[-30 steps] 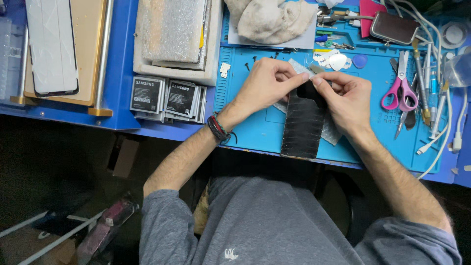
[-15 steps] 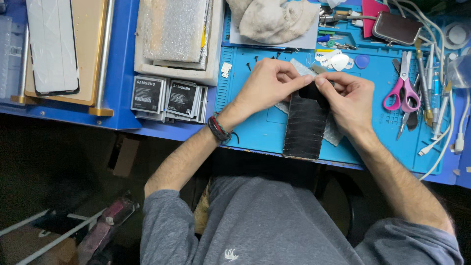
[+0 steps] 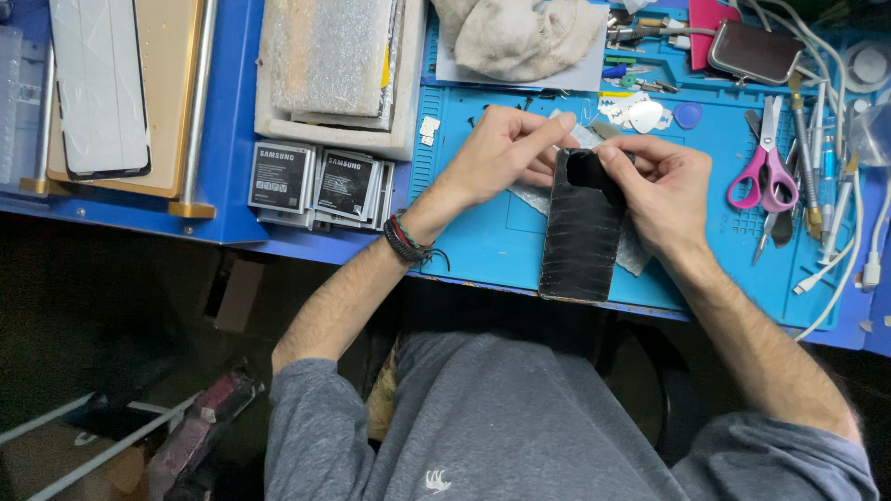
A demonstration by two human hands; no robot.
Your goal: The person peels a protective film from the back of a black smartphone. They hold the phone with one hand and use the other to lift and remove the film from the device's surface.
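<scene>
A black textured phone back cover (image 3: pixel 581 239) lies lengthwise on the blue work mat (image 3: pixel 483 232), its near end at the mat's front edge. My left hand (image 3: pixel 506 153) pinches at the cover's far end from the left, fingers together. My right hand (image 3: pixel 654 186) grips the same far end from the right, thumb and fingers on its top corner. A strip of silvery bubble wrap (image 3: pixel 631 255) lies under the cover.
Pink-handled scissors (image 3: pixel 766 167), tweezers and small tools lie at the right with white cables (image 3: pixel 849 269). Several black phone batteries (image 3: pixel 320 184) sit left of the mat. A foam-lined tray (image 3: pixel 329 65), a beige cloth (image 3: pixel 520 32) and a glass screen panel (image 3: pixel 97 83) are farther back.
The cover has shifted slightly, and both hands have adjusted their pinch at its far end. Nothing else has moved.
</scene>
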